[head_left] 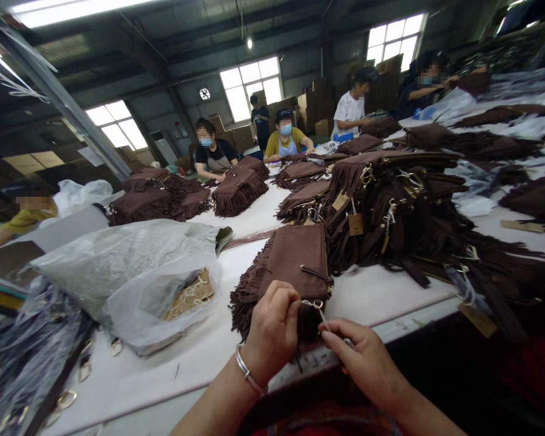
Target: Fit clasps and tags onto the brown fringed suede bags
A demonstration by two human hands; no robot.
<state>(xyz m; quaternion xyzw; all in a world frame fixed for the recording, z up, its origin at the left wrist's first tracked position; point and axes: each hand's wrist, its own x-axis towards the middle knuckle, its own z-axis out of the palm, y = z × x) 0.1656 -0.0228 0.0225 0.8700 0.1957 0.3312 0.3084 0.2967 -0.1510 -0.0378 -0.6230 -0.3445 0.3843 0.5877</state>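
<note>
A brown fringed bag lies on the white table in front of me, its zipper edge to the right. At its near corner is a gold ring with a pale string running through it. My left hand is closed at the bag's near edge, thumb and fingers pinching the string's left part beside the ring. My right hand pinches the string's other part, just below and right of the ring. What else lies inside either hand is hidden.
A tall pile of brown fringed bags with tags stands to the right. An open plastic bag of stringed tags lies left. Dark wrapped straps with gold buckles hang at the near left. Several people work across the table.
</note>
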